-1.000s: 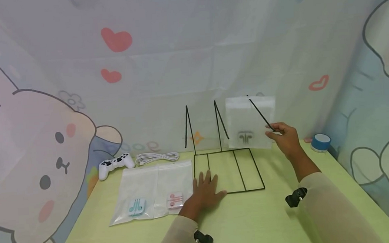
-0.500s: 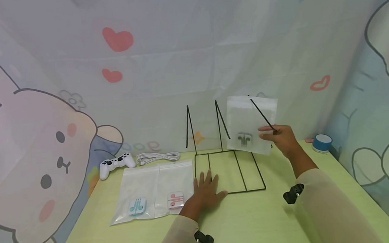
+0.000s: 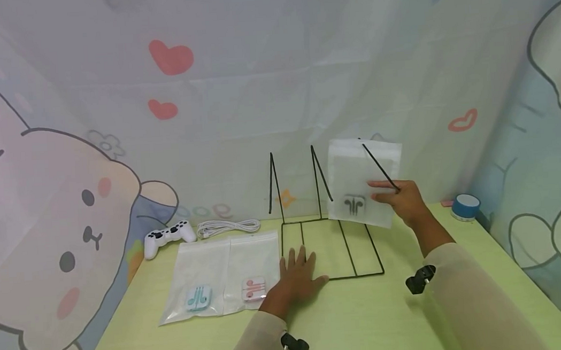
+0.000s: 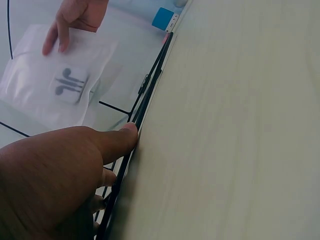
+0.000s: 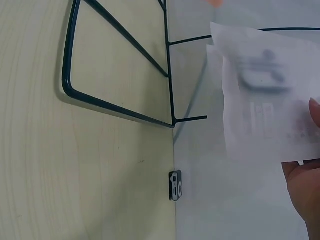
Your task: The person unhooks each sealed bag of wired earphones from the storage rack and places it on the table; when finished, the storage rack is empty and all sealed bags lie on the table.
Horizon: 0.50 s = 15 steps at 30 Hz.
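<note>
We see the right grip point(image 3: 406, 202) with two fingers extended across the front of a frosted pouch point(image 3: 355, 173), touching it; those fingers lie straight, neither curled round nor pinching it. We cannot tell from the head view what the remaining fingers do. The pouch sits at 10 o'clock from this grip, hanging tilted on the 3 o'clock hook of a black wire rack point(image 3: 356, 276), with the slanted prong point(image 3: 380, 167) in front of it and ending at the grip. Dark-marked earphones point(image 3: 354, 205) show through its lower part, at 9 o'clock from the grip.

The left grip point(image 3: 298, 278) is at 8 o'clock from the right one, its fingers spread and resting on the rack's base, holding nothing.

At 9 o'clock from the left grip we find two flat pouches point(image 3: 206, 262) on the bench point(image 3: 347, 321), one containing a teal-marked case point(image 3: 198, 298), the other a pink-marked case point(image 3: 254, 289). Toward 10 o'clock lie a coiled white cable point(image 3: 228, 227) and, farther out, a white game controller point(image 3: 168, 236). A blue-and-white round object point(image 3: 465, 206) stands at 3 o'clock from the right grip, before a cartoon-printed backdrop point(image 3: 233, 38).
</note>
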Each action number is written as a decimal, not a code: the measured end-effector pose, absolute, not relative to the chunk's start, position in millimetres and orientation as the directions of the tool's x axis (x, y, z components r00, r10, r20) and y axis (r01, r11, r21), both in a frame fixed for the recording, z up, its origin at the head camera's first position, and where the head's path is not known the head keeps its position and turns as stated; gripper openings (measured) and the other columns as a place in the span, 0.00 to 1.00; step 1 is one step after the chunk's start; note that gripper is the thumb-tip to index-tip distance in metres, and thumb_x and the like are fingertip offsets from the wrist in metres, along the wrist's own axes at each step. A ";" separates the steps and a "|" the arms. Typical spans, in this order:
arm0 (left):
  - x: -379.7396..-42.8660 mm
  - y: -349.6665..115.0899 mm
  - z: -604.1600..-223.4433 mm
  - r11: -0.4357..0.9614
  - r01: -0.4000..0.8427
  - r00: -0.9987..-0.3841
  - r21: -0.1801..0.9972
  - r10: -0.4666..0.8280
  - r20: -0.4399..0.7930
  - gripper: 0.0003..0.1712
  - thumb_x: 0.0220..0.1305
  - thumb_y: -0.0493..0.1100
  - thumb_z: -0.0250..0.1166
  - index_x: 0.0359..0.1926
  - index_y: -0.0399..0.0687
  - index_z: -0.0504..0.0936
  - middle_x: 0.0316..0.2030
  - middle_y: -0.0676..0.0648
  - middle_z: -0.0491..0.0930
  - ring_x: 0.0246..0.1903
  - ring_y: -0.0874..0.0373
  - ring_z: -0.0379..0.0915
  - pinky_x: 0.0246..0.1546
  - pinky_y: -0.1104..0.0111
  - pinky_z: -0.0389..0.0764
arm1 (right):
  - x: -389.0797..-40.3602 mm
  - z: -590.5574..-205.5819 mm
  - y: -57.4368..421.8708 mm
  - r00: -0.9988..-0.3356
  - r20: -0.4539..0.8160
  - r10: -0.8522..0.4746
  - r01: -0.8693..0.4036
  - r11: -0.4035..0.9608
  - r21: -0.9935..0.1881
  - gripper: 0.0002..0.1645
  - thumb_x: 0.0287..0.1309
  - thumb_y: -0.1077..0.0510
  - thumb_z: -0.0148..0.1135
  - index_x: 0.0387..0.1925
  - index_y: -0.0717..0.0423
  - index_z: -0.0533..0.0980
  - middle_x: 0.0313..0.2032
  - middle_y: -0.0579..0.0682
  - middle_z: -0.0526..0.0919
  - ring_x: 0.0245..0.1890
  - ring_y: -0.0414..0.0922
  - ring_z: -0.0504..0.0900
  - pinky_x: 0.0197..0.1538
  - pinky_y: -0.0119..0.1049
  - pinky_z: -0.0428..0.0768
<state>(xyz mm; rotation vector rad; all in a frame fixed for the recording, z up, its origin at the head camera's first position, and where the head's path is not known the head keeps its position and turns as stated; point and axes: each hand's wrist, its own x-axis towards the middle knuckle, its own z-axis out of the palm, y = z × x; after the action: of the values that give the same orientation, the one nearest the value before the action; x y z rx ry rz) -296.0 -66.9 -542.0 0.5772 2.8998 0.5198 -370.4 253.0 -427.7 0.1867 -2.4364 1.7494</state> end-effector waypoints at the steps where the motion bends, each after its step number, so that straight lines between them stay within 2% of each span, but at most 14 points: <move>1: -296.4 -67.1 -542.7 0.867 0.345 -0.917 0.361 0.394 -0.070 0.44 0.70 0.69 0.48 0.78 0.51 0.55 0.79 0.39 0.43 0.78 0.35 0.32 0.74 0.37 0.38 | -371.7 -429.3 253.6 -0.983 0.185 -0.015 -0.180 0.323 -0.929 0.27 0.55 0.51 0.73 0.56 0.53 0.81 0.63 0.53 0.78 0.66 0.50 0.73 0.63 0.49 0.75; 2: -296.7 -67.4 -543.1 0.867 0.344 -0.916 0.361 0.393 -0.072 0.44 0.70 0.69 0.48 0.78 0.51 0.55 0.79 0.39 0.43 0.78 0.35 0.32 0.74 0.37 0.38 | -373.8 -431.6 254.7 -0.983 0.186 -0.006 -0.178 0.326 -0.929 0.26 0.54 0.51 0.74 0.55 0.52 0.82 0.68 0.52 0.73 0.71 0.51 0.67 0.65 0.51 0.73; 5: -297.1 -67.8 -544.3 0.866 0.347 -0.916 0.360 0.396 -0.070 0.44 0.70 0.69 0.47 0.77 0.50 0.55 0.79 0.39 0.43 0.78 0.35 0.32 0.73 0.37 0.38 | -371.1 -429.0 255.1 -0.978 0.209 0.004 -0.196 0.333 -0.922 0.25 0.53 0.52 0.75 0.53 0.52 0.83 0.65 0.53 0.77 0.69 0.50 0.70 0.63 0.49 0.75; 8: -297.6 -67.7 -544.9 0.867 0.352 -0.915 0.353 0.397 -0.065 0.44 0.70 0.70 0.47 0.77 0.51 0.55 0.79 0.39 0.43 0.78 0.35 0.33 0.73 0.37 0.39 | -368.0 -427.4 257.6 -0.972 0.236 0.003 -0.222 0.332 -0.917 0.23 0.53 0.53 0.75 0.52 0.53 0.84 0.63 0.50 0.79 0.70 0.49 0.67 0.67 0.50 0.70; 12: -297.8 -67.3 -544.2 0.870 0.351 -0.916 0.347 0.395 -0.063 0.45 0.70 0.70 0.47 0.77 0.51 0.55 0.79 0.39 0.43 0.78 0.35 0.33 0.73 0.37 0.39 | -364.0 -428.1 263.1 -0.967 0.253 -0.014 -0.243 0.338 -0.909 0.23 0.54 0.53 0.74 0.52 0.52 0.84 0.58 0.42 0.83 0.73 0.51 0.64 0.71 0.56 0.65; 15: -297.7 -67.4 -543.6 0.873 0.347 -0.918 0.343 0.391 -0.067 0.45 0.70 0.70 0.47 0.78 0.52 0.54 0.79 0.40 0.43 0.78 0.36 0.33 0.74 0.37 0.39 | -360.6 -429.2 266.6 -0.964 0.263 -0.027 -0.256 0.345 -0.903 0.23 0.54 0.52 0.74 0.52 0.51 0.84 0.55 0.37 0.84 0.72 0.51 0.65 0.71 0.57 0.64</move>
<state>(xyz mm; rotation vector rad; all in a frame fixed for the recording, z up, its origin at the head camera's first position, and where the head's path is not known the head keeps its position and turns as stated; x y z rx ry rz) -297.7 -67.4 -543.6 0.5755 2.9096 0.4954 -360.6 266.6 -429.2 0.2570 -2.4043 1.6705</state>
